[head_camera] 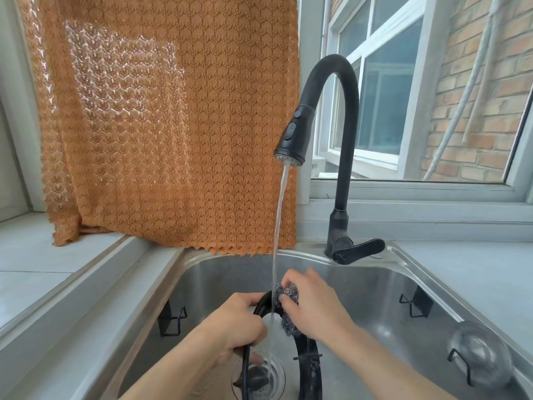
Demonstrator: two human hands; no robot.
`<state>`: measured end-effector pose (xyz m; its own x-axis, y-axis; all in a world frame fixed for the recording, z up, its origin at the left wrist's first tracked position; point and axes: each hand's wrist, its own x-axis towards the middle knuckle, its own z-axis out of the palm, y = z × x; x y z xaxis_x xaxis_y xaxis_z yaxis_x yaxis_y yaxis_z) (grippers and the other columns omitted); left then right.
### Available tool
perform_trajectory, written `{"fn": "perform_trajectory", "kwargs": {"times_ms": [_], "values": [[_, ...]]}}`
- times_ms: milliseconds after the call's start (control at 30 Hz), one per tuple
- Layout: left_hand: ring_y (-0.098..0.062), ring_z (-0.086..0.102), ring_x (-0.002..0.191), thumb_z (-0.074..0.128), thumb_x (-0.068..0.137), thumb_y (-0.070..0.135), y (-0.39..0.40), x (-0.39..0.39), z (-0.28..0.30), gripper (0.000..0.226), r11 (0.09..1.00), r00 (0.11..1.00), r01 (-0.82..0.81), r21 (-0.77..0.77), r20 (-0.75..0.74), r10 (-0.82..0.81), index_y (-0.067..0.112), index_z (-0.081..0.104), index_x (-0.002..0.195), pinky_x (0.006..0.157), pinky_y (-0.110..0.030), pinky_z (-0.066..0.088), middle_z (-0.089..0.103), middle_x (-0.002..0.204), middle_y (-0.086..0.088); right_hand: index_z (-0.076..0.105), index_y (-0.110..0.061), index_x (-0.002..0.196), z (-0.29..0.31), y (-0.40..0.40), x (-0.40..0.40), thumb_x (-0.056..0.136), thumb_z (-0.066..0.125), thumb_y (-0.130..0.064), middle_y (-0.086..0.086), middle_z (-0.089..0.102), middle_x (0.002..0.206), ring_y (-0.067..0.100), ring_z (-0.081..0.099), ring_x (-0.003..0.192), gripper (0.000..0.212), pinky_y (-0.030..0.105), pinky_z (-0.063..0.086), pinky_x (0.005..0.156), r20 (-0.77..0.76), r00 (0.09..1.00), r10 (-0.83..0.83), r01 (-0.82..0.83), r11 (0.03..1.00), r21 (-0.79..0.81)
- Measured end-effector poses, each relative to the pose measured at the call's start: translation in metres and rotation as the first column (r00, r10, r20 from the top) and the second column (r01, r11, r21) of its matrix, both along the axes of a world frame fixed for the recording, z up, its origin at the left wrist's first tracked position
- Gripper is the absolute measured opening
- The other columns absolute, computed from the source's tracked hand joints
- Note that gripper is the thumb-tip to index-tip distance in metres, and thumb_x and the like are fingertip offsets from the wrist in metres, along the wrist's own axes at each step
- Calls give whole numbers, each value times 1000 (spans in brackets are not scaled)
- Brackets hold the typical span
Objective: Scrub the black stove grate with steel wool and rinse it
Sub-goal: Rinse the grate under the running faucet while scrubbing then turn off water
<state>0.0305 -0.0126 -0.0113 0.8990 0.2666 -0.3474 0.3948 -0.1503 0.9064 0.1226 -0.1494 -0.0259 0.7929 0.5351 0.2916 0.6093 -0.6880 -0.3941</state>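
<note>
Gripping the rim of a black stove grate (310, 368), the left hand (233, 327) curls its fingers around the ring's upper left arc and holds it over the middle of a steel sink (360, 284). The right hand (313, 304) pinches a wad of grey steel wool (285, 297) and presses it against the top of the ring. The grate is a glossy, wet black ring standing nearly upright, with short prongs jutting from its right side; its lower part runs out of view at the bottom edge.

One stream of water (278, 226) falls from one black arched faucet (331, 134), passes the wool and the ring, and lands by the round drain (258, 376) in the sink floor. The drain holds a dark strainer basket.

Three black wire hooks cling to the sink walls: one on the left wall (173, 320) and two on the right wall (415, 304), the nearer fixed by a clear suction cup (478, 353).

A grey desk (476, 278) surrounds the sink. One orange lace curtain (161, 116) hangs behind, its hem touching the sink's back edge. One window (403, 90) shows a brick wall.
</note>
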Motion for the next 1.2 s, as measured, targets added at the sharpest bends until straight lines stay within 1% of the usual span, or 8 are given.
{"fn": "perform_trajectory", "kwargs": {"times_ms": [133,267,367,500,667,900,1067,1200], "values": [[-21,47,68,44,77,-15,-3,1,-1,69,1000,999,17,9,47,-17,34,71,117,74,-51,64,51,87,-7,53,-31,103,-1,4,-8,95,61,-40,-4,47,105,28,61,91,14,37,48,72,91,995,-40,48,995,-89],[-20,49,68,45,78,-14,-6,2,-3,65,999,996,33,18,80,-34,30,71,118,74,-51,64,53,88,-5,58,-29,99,-4,11,-13,92,61,-40,-4,47,102,30,64,93,14,39,49,70,111,991,-68,82,989,-120],[-20,53,75,45,80,-13,-9,1,-1,64,999,995,25,39,91,-29,31,70,118,73,-48,65,56,104,-1,55,-22,106,-7,16,-13,92,61,-34,-1,48,107,32,65,95,19,39,46,65,150,982,-115,138,978,-154],[-22,58,83,46,83,-10,-12,-1,1,61,995,995,41,95,83,-49,30,67,125,73,-46,65,53,100,4,39,-17,118,-8,16,-12,88,67,-28,4,54,112,32,67,94,42,36,38,61,176,971,-162,187,972,-139],[-22,50,66,47,81,-9,-11,-5,3,55,983,993,71,170,78,-85,26,69,118,73,-51,64,47,80,-2,55,-23,111,-5,15,-7,89,71,-34,2,68,109,31,66,100,30,35,42,66,156,979,-129,154,975,-158],[-19,40,55,48,81,-8,-12,-8,6,60,968,987,130,214,66,-147,32,69,119,74,-55,63,39,67,-1,60,-33,102,-1,5,-1,83,68,-32,-9,60,83,25,56,85,20,32,42,66,-33,973,-230,231,972,30],[-23,45,58,49,82,-7,-12,-9,7,60,962,987,134,239,61,-152,33,69,121,75,-51,64,41,69,-2,69,-39,98,1,4,2,78,69,-32,-9,68,93,23,65,97,21,31,47,72,-208,940,-268,295,949,110],[-19,47,52,47,83,-13,-10,-11,7,57,974,990,105,202,69,-121,34,73,104,77,-56,62,49,53,5,71,-33,82,2,3,7,82,65,-35,-7,74,84,21,69,83,7,33,56,78,-303,929,-214,278,942,187]]}}
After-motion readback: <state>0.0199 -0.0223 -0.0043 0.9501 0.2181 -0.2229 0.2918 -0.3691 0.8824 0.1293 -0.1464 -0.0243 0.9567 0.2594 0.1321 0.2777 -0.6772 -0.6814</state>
